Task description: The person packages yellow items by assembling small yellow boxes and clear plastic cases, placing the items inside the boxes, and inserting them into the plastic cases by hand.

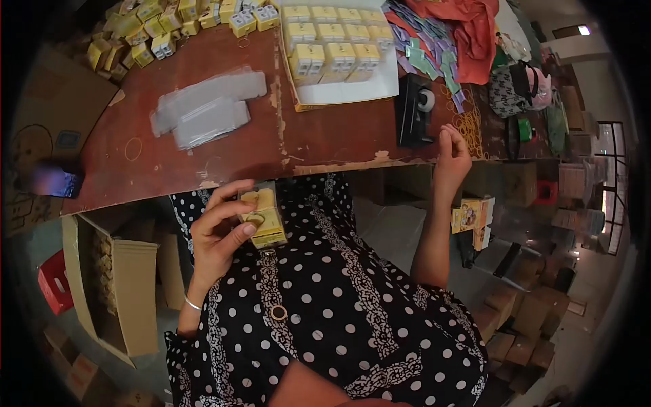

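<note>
My left hand (220, 234) is closed around a small yellow box (266, 227) with a clear plastic cover, held just below the table's front edge. My right hand (453, 152) is raised at the table's edge with thumb and fingertips brought together; whether anything thin is between them cannot be made out. Close to it stands a black tape dispenser (413, 112) with a roll of tape (426, 100). A pile of yellow rubber bands (468, 132) lies just beyond those fingers. Flat clear plastic sleeves (207, 108) are stacked on the table ahead of my left hand.
A white tray (383, 88) at the back holds rows of yellow boxes. Loose yellow boxes (152, 27) heap at the back left. Purple and green packets (430, 57) lie beside a red cloth (468, 34). An open carton (135, 298) stands below left; a phone (64, 182) is at far left.
</note>
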Motion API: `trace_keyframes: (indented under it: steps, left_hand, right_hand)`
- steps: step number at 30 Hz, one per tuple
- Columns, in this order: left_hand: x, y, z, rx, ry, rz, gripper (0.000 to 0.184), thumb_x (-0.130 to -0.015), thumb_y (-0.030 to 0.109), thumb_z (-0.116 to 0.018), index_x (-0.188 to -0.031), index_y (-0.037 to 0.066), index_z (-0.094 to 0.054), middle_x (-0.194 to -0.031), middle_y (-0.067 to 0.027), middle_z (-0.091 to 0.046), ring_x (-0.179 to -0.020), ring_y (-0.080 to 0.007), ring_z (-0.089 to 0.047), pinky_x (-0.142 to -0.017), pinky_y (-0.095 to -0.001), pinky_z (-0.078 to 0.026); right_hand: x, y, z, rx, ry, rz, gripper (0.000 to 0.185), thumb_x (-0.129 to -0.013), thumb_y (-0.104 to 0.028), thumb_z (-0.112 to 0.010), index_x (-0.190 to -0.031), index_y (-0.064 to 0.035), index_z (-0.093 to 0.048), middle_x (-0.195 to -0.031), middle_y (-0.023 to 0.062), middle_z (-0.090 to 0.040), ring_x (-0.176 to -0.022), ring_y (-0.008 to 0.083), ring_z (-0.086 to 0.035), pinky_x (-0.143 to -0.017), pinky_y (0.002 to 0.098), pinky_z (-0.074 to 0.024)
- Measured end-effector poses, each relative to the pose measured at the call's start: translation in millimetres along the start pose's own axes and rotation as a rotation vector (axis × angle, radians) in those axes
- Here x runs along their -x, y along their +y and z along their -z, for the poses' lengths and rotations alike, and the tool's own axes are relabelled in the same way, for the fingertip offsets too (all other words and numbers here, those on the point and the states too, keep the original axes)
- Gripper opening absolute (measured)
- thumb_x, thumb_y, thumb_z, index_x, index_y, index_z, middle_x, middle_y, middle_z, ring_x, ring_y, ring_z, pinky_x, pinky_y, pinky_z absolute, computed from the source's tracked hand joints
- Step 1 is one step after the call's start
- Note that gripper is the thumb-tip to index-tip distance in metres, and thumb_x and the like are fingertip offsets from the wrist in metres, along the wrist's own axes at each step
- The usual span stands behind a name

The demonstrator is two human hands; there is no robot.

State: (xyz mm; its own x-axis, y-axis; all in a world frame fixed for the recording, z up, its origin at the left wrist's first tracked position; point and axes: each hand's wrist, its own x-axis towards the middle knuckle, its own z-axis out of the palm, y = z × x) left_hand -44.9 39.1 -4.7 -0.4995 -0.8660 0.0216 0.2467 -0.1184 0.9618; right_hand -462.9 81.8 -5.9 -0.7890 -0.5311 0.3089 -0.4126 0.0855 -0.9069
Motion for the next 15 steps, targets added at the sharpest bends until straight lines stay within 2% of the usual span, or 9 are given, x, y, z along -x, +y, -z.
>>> trace_keyframes:
  steps: [1,3,4,5,8,10,13,15]
  left_hand:
    - [-2.6,-1.1,-1.6,0.004,-0.012,-0.002,0.027,-0.089,-0.005,-0.071,-0.115,-0.002,-0.068,-0.144,-0.0158,-0.050,-0.119,-0.0204,-0.059,-0.096,-0.0313,-0.053]
    - [-6.2,-2.0,-3.8,-0.037,0.006,-0.016,0.027,-0.089,-0.004,-0.071,-0.115,-0.001,-0.068,-0.144,-0.0153,-0.051,-0.118,-0.0201,-0.060,-0.095,-0.0305,-0.053]
    - [-7.1,-1.4,-4.9,-0.041,0.006,-0.019,0.027,-0.089,-0.004,-0.071,-0.115,-0.001,-0.068,-0.144,-0.0153,-0.051,-0.118,-0.0201,-0.060,-0.095,-0.0305,-0.053]
    - [-7.2,-0.6,-6.2,-0.063,0.004,-0.019,0.026,-0.089,-0.004,-0.071,-0.115,-0.001,-0.068,-0.143,-0.0151,-0.051,-0.117,-0.0195,-0.061,-0.094,-0.0302,-0.053]
    - [-5.3,-1.3,-7.7,-0.077,0.011,-0.009,0.026,-0.089,-0.004,-0.071,-0.115,-0.001,-0.068,-0.143,-0.0148,-0.051,-0.115,-0.0186,-0.061,-0.093,-0.0299,-0.054]
    - [-5.5,-3.4,-7.2,-0.065,0.018,0.002,0.026,-0.089,-0.004,-0.071,-0.115,-0.001,-0.068,-0.143,-0.0147,-0.051,-0.114,-0.0181,-0.061,-0.093,-0.0299,-0.054]
    - [-5.6,-4.8,-7.4,-0.064,0.021,0.024,0.026,-0.090,-0.003,-0.071,-0.115,-0.001,-0.068,-0.143,-0.0150,-0.051,-0.113,-0.0178,-0.061,-0.093,-0.0301,-0.054]
    - [-8.1,-5.2,-10.2,-0.048,0.021,0.028,0.026,-0.090,-0.003,-0.071,-0.116,-0.001,-0.068,-0.143,-0.0155,-0.050,-0.113,-0.0177,-0.061,-0.093,-0.0301,-0.054]
  right_hand:
    - [-7.2,11.2,6.6,0.004,0.012,0.003,0.016,-0.097,-0.012,-0.066,-0.102,0.0022,-0.072,-0.121,0.0142,-0.067,-0.108,0.0170,-0.063,-0.089,0.0276,-0.0485]
    - [-17.4,29.0,12.3,0.201,-0.226,-0.045,0.017,-0.095,-0.014,-0.070,-0.096,0.0024,-0.074,-0.124,0.0161,-0.067,-0.112,0.0195,-0.062,-0.096,0.0324,-0.0460]
    - [-18.6,33.0,9.2,0.036,-0.233,-0.168,0.017,-0.092,-0.015,-0.072,-0.090,0.0014,-0.074,-0.128,0.0166,-0.066,-0.115,0.0211,-0.061,-0.101,0.0360,-0.0429]
    - [-19.5,35.0,7.4,0.031,-0.234,-0.168,0.017,-0.092,-0.015,-0.072,-0.090,0.0014,-0.074,-0.128,0.0166,-0.066,-0.115,0.0211,-0.061,-0.101,0.0360,-0.0429]
    - [-16.3,31.6,1.2,-0.155,-0.240,-0.178,0.016,-0.093,-0.015,-0.072,-0.090,0.0002,-0.073,-0.129,0.0154,-0.065,-0.111,0.0192,-0.062,-0.093,0.0333,-0.0471]
    - [-10.8,14.8,-2.4,-0.275,-0.102,-0.398,0.013,-0.094,-0.013,-0.071,-0.091,-0.0005,-0.071,-0.132,0.0147,-0.063,-0.107,0.0153,-0.063,-0.087,0.0294,-0.0514]
    - [-0.9,17.4,4.6,-0.455,-0.084,-0.354,0.011,-0.096,-0.011,-0.069,-0.093,0.0000,-0.068,-0.137,0.0140,-0.060,-0.105,0.0121,-0.063,-0.084,0.0259,-0.0550]
    - [9.6,27.9,7.0,-0.471,-0.111,-0.310,0.012,-0.097,-0.010,-0.067,-0.093,0.0011,-0.068,-0.139,0.0149,-0.057,-0.106,0.0127,-0.063,-0.087,0.0271,-0.0557]
